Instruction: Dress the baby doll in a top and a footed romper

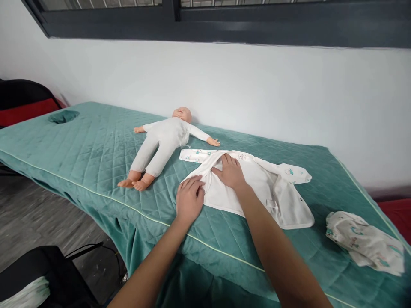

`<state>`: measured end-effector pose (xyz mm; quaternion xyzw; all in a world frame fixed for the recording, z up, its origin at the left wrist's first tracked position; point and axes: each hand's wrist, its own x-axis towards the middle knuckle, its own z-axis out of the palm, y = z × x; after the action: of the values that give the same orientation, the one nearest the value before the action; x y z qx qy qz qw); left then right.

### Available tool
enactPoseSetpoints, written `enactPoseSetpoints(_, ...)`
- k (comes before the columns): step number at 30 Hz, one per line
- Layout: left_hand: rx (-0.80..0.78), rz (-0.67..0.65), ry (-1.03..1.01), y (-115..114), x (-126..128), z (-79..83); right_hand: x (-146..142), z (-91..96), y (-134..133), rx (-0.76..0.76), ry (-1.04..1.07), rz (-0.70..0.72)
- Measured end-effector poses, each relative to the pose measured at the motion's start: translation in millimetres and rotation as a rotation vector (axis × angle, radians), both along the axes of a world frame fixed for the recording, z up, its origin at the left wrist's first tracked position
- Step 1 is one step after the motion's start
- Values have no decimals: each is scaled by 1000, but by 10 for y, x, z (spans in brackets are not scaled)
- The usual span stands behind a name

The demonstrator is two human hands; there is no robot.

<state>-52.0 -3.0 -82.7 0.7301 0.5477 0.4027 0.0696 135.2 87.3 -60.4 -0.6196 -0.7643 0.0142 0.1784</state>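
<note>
A white baby shirt [253, 184] with small green prints on its sleeves lies spread, inside showing, on the green quilted bed cover. My left hand [190, 199] rests on the shirt's left front edge, its fingers stretched over the cloth and the thumb beside them. Near the collar, my right hand [231, 171] lies on the inside of the shirt with its fingers extended and the thumb apart, beside a fold. To the left of the shirt, a baby doll [167, 134] with a white cloth body lies on its back, arms out.
A bundled printed baby garment [366, 241] sits at the bed's right end. The bed cover [96, 145] has a round hole [63, 116] at far left. White wall and a dark window frame [257, 25] stand behind. A black bag or chair [45, 273] is at lower left.
</note>
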Motion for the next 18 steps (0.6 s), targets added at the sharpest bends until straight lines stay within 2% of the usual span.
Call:
enactPoseSetpoints(7, -8, -4, -9, 8, -12, -4, 190, 4, -230, -32, -29, -72)
enactPoseSetpoints(13, -7, -15, -25, 11, -21, 7, 478, 34, -321, -92, -45, -308)
enactPoseSetpoints(18, 51, -42, -130, -1, -28, -47, 433, 66, -425, -56, -79, -345)
